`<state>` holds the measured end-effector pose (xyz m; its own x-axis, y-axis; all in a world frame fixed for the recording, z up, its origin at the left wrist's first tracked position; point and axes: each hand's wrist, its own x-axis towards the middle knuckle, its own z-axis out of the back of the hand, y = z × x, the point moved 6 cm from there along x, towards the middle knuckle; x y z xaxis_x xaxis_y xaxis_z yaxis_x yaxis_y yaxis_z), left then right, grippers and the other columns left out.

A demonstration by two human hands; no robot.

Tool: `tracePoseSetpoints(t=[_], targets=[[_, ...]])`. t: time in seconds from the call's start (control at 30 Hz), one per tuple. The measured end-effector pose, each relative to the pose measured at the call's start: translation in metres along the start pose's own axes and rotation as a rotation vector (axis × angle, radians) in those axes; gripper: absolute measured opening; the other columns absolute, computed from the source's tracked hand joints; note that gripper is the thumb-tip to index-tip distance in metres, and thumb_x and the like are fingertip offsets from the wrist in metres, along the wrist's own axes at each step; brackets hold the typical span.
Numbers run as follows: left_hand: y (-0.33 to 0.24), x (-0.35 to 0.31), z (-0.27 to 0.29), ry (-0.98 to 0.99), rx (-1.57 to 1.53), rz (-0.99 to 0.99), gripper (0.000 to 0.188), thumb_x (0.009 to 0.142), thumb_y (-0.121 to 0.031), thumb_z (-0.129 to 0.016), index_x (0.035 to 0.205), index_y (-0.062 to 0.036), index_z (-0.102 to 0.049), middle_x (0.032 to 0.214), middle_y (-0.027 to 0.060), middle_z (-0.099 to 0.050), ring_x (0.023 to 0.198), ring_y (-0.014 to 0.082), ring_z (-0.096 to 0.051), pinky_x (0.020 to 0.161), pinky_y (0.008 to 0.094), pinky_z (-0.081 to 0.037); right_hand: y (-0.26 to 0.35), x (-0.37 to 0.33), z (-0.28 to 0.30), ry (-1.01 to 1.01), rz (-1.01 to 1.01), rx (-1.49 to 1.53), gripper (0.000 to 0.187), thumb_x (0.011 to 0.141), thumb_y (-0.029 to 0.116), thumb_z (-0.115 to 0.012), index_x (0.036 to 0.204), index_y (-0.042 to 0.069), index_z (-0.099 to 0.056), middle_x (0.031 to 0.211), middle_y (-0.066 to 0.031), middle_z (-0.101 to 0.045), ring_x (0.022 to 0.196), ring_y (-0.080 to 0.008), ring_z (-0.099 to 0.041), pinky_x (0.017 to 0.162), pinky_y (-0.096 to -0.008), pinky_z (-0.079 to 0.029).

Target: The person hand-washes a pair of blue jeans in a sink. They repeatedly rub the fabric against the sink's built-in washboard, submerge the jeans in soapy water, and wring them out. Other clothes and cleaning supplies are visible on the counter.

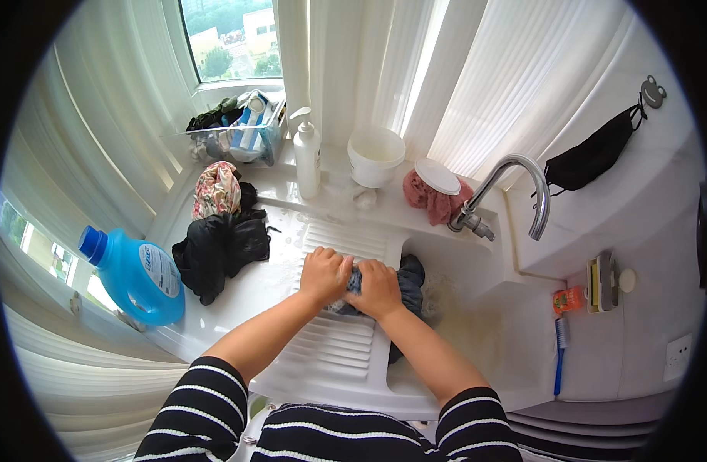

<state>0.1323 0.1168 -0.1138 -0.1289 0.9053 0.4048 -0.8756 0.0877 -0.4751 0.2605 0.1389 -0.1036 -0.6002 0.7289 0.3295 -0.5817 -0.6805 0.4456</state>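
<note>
Over the ridged washboard point(334, 344) of a white laundry sink, both my hands are closed on a wet dark grey-blue garment point(410, 281). My left hand point(324, 275) grips it on the washboard side. Close beside it, my right hand point(376, 288) clasps the same cloth, its thumb side towards the left hand. Part of the garment bunches up between the hands, and the rest hangs over the washboard's edge into the basin point(477, 331). Cloudy water with some suds lies in the basin. My right forearm hides some of the cloth.
Left of the washboard lie black clothes point(222, 250), a floral cloth point(216, 190) and a blue detergent bottle point(134, 276). Behind stand a clear bin point(249, 138), a white pump bottle point(307, 158) and a white tub point(375, 158). A curved faucet point(540, 192) rises at the right; a blue brush point(560, 354) lies nearby.
</note>
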Motion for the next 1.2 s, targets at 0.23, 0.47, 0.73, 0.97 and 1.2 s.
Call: tracePoseSetpoints(t=[0.23, 0.47, 0.73, 0.97, 1.2], targets=[[-0.019, -0.026, 0.016, 0.127, -0.028, 0.048, 0.039, 0.090, -0.042, -0.059, 0.106, -0.0079, -0.069, 0.115, 0.0156, -0.062, 0.113, 0.0342, -0.052, 0.098, 0.0513, -0.034, 0.015, -0.030, 0.014, 0.057, 0.093, 0.033, 0.059, 0.064, 0.044, -0.077, 0.110, 0.011, -0.061, 0.109, -0.0082, -0.060, 0.103, -0.0276, -0.056, 0.085, -0.0434, -0.040], [-0.026, -0.060, 0.016, -0.025, -0.053, -0.123, 0.024, 0.088, -0.029, -0.061, 0.075, -0.0100, -0.059, 0.084, 0.0090, -0.060, 0.079, 0.0306, -0.053, 0.074, 0.0438, -0.037, 0.022, -0.038, 0.006, -0.083, 0.377, -0.030, 0.037, 0.067, 0.043, -0.072, 0.080, 0.012, -0.057, 0.079, -0.0071, -0.055, 0.074, -0.0257, -0.056, 0.066, -0.0385, -0.040], [-0.012, -0.002, 0.003, 0.018, 0.086, 0.068, 0.041, 0.094, -0.042, -0.054, 0.095, -0.0049, -0.072, 0.122, 0.0172, -0.061, 0.121, 0.0371, -0.049, 0.100, 0.0624, -0.033, -0.008, -0.001, -0.014, 0.187, -0.158, -0.146, 0.044, 0.086, 0.037, -0.061, 0.125, 0.016, -0.059, 0.134, -0.0128, -0.053, 0.125, -0.0330, -0.048, 0.098, -0.0616, -0.034], [-0.039, -0.069, 0.028, 0.061, -0.052, -0.354, 0.039, 0.084, -0.046, -0.065, 0.093, -0.0085, -0.066, 0.094, 0.0083, -0.061, 0.090, 0.0297, -0.055, 0.084, 0.0444, -0.038, 0.019, -0.065, 0.000, -0.006, 0.367, -0.147, 0.056, 0.062, 0.038, -0.078, 0.108, 0.013, -0.058, 0.103, -0.0087, -0.054, 0.097, -0.0274, -0.054, 0.082, -0.0425, -0.038], [-0.007, 0.026, -0.002, -0.039, 0.192, 0.013, 0.032, 0.092, -0.037, -0.058, 0.093, -0.0074, -0.072, 0.114, 0.0141, -0.062, 0.111, 0.0346, -0.053, 0.093, 0.0519, -0.038, -0.011, 0.014, -0.002, -0.004, -0.181, -0.178, 0.043, 0.075, 0.036, -0.074, 0.107, 0.010, -0.063, 0.109, -0.0107, -0.061, 0.106, -0.0297, -0.057, 0.086, -0.0479, -0.042]])
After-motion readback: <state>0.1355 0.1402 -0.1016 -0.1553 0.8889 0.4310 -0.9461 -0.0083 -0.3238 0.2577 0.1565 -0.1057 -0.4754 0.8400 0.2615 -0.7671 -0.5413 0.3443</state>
